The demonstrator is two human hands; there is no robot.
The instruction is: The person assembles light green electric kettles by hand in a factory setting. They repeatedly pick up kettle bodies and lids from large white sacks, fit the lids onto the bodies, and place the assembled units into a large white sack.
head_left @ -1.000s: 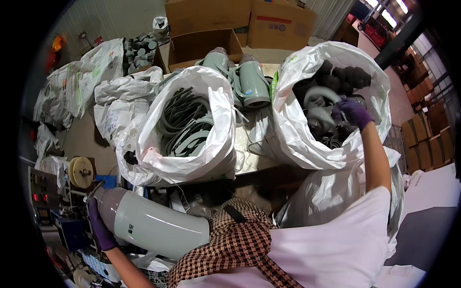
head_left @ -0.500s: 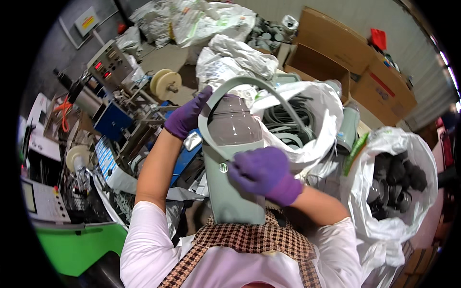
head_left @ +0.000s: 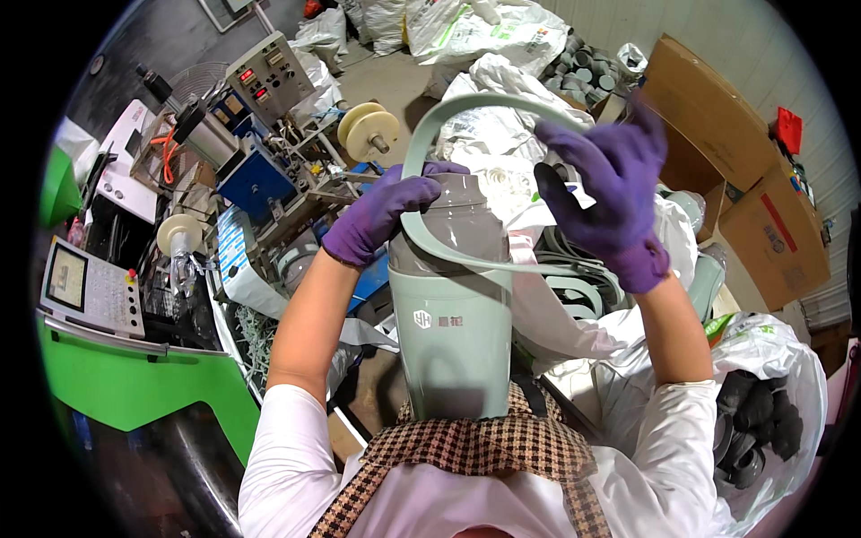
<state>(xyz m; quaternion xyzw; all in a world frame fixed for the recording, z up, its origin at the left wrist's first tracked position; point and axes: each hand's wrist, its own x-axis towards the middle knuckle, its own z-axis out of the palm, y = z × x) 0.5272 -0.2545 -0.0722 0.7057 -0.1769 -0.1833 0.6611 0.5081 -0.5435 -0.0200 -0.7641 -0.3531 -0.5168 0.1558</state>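
A tall grey-green plastic jug body [head_left: 453,359] with a glossy grey upper part [head_left: 457,229] leans upright against my checked apron. Around its top runs a pale green, loop-shaped handle [head_left: 418,152], slanting up and away. My left hand [head_left: 381,215], in a purple glove, is closed on the left side of this loop, beside the jug's shoulder. To the right, my right hand [head_left: 610,184] is raised with its gloved fingers spread. It is close to the right end of the loop and partly covers it; whether it touches it I cannot tell.
A white sack of grey-green loops [head_left: 574,296] stands right of the jug. Another sack [head_left: 807,386] holds dark grey parts. Cardboard boxes [head_left: 762,134] are at the far right. On the left are a machine with a control box [head_left: 269,76], a spool [head_left: 368,133] and a green-based panel [head_left: 90,287].
My right hand has lifted from the jug's front, moved up and right, and opened. My left hand remains at the loop. The view has shifted, and the jug's front is now uncovered.
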